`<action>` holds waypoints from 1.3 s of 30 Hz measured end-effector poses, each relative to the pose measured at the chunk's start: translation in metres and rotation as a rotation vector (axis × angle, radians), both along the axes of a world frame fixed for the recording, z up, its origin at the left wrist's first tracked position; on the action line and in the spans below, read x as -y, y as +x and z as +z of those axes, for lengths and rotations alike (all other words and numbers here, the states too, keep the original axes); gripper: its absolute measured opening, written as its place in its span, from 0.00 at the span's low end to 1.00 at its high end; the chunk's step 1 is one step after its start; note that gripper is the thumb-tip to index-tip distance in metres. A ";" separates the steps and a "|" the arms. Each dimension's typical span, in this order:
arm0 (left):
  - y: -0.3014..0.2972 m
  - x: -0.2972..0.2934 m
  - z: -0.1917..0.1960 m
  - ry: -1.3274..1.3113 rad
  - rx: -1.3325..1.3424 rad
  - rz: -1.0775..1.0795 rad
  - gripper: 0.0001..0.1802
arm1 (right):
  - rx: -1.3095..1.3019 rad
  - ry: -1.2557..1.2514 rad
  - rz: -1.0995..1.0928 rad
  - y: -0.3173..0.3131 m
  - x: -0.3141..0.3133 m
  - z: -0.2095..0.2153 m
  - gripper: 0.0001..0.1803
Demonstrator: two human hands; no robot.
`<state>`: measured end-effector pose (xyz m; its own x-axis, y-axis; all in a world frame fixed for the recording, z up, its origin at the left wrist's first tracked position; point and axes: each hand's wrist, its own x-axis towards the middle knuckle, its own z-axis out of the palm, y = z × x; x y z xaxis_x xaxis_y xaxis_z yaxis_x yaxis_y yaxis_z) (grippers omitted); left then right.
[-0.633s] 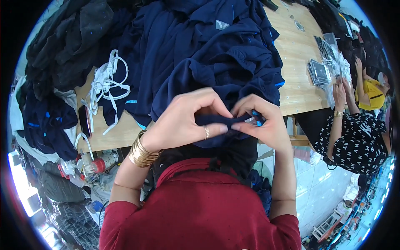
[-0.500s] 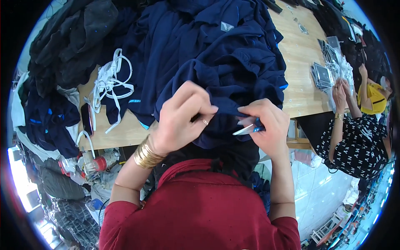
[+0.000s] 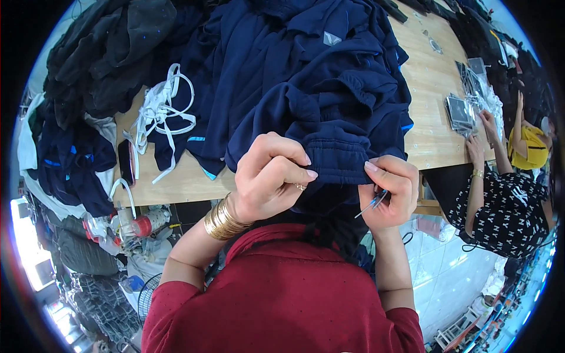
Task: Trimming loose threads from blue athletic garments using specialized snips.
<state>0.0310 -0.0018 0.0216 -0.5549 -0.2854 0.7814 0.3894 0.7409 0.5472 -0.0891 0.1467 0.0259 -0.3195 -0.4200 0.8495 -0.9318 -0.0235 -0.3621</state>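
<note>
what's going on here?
A person holds a gathered navy waistband spread between two bare hands: the left hand pinches one end, the right hand the other, with a small blue-handled cutting tool also tucked in it. A heap of navy garments lies beyond on a wooden table; white straps lie to the left. At right, a co-worker's hands are near flat grey packets.
</note>
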 end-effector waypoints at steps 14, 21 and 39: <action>-0.011 0.001 -0.005 -0.073 0.058 -0.062 0.15 | 0.334 0.190 0.175 0.010 -0.009 0.013 0.21; -0.016 -0.003 0.008 0.126 0.255 -0.152 0.12 | 1.004 0.248 0.190 0.009 -0.006 0.028 0.05; -0.019 0.005 0.021 0.625 0.831 -0.283 0.08 | 0.534 0.374 0.045 0.022 -0.017 0.000 0.28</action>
<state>0.0119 -0.0065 0.0428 -0.9532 -0.2816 -0.1100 -0.1651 0.1802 0.9697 -0.0672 0.1638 0.0256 -0.6320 -0.6794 0.3728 -0.6229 0.1591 -0.7659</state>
